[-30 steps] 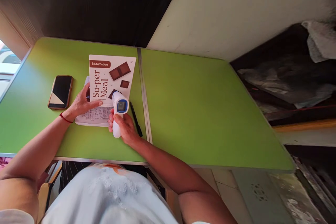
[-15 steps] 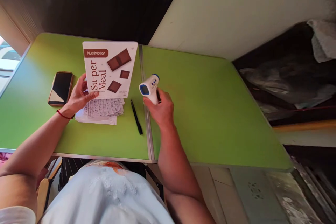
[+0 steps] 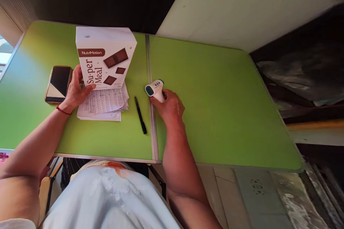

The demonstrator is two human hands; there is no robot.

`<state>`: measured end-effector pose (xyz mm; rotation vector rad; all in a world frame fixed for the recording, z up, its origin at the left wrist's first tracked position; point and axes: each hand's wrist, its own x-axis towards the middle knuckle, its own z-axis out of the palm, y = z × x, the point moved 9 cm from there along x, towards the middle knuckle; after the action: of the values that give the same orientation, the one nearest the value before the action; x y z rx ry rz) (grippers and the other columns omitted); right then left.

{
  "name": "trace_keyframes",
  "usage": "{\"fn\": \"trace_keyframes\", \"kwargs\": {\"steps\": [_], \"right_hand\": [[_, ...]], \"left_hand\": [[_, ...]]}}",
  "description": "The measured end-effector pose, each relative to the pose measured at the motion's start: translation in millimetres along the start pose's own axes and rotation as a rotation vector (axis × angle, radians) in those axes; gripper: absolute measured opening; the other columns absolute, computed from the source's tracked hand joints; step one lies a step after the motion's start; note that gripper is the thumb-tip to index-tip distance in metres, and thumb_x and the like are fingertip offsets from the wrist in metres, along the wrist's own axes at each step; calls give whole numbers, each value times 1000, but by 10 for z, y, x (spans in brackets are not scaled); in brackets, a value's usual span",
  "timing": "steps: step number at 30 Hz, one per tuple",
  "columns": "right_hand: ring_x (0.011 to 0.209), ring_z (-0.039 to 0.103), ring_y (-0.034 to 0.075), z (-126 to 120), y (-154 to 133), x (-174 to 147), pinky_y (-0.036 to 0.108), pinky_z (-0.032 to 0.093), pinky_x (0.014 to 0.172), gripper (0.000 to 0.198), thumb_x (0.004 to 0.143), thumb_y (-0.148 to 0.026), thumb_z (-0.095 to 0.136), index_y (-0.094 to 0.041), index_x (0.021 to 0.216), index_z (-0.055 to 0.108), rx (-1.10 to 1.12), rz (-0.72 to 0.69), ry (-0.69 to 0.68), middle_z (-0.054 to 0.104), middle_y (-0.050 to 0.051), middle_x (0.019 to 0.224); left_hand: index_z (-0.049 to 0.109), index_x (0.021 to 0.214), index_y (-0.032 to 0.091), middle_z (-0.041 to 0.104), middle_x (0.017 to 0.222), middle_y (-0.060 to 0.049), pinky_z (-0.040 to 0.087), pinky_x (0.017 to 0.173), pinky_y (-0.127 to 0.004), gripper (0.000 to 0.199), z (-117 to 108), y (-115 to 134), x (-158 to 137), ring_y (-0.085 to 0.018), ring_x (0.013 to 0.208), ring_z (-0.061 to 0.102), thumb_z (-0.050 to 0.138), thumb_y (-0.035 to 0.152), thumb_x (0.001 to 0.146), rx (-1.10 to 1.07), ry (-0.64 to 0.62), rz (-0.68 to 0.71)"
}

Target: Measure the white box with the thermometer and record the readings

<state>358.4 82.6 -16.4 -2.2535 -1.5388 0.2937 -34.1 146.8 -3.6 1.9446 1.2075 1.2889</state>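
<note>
My left hand (image 3: 76, 87) is closed on the lower left corner of a white box (image 3: 118, 77) marked NutriMotion Su-per Meal, thumb on the front and the other fingers partly hidden behind it. The box stands tilted, its white top face showing, above a stack of handwritten papers (image 3: 104, 102). In my right hand (image 3: 170, 105) is a white and blue infrared thermometer (image 3: 155, 87), gripped by its handle with its small screen toward me. A black pen (image 3: 140, 116) lies between the papers and the table's seam.
A phone in a brown case (image 3: 58, 84) lies left of my left hand. The green folding table (image 3: 228, 114) has a metal seam (image 3: 151, 100) down it. A dark panel and a pale wall (image 3: 215, 10) rise behind. Plastic-covered things (image 3: 301, 75) sit on a shelf at right.
The box has tipped so that its top face shows, and it is a little lower over the papers. The thermometer has turned slightly and dropped nearer the table. The view has shifted somewhat.
</note>
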Motion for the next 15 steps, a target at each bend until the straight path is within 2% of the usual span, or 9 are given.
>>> {"fn": "trace_keyframes", "kwargs": {"steps": [4,8,10,12,15], "right_hand": [[100,71,34,-26,10,0,47,56,83,44,84,-48,73,-22,118,73,21,-52,56,74,14,109],[105,69,34,-171,-201,-116,46,56,84,33,88,-45,71,-20,110,73,55,-209,166,73,17,112],[94,70,30,-125,-352,-213,43,56,79,26,91,-44,69,-21,104,71,76,-272,87,75,13,102],[78,69,26,16,-493,-330,40,54,74,24,90,-44,72,-23,100,71,68,-315,-81,74,7,86],[77,71,27,176,-622,-487,37,52,71,23,84,-37,79,-24,102,73,-21,-359,-239,76,6,82]], "left_hand": [[47,143,21,66,134,-13,63,93,-42,87,-59,-102,-18,-31,118,73,89,56,76,133,47,-136],[54,124,23,67,126,-10,60,74,-34,72,-147,-27,-46,-28,110,72,94,33,66,198,176,-246],[55,110,24,69,107,-4,55,66,-31,61,-202,36,-64,-24,96,71,95,24,63,239,246,-292],[54,93,24,64,85,2,49,62,-30,52,-234,75,-73,-19,77,65,96,21,63,282,274,-318],[49,78,23,56,70,6,45,60,-30,46,-269,41,-81,-14,63,54,94,22,68,297,288,-322]]}}
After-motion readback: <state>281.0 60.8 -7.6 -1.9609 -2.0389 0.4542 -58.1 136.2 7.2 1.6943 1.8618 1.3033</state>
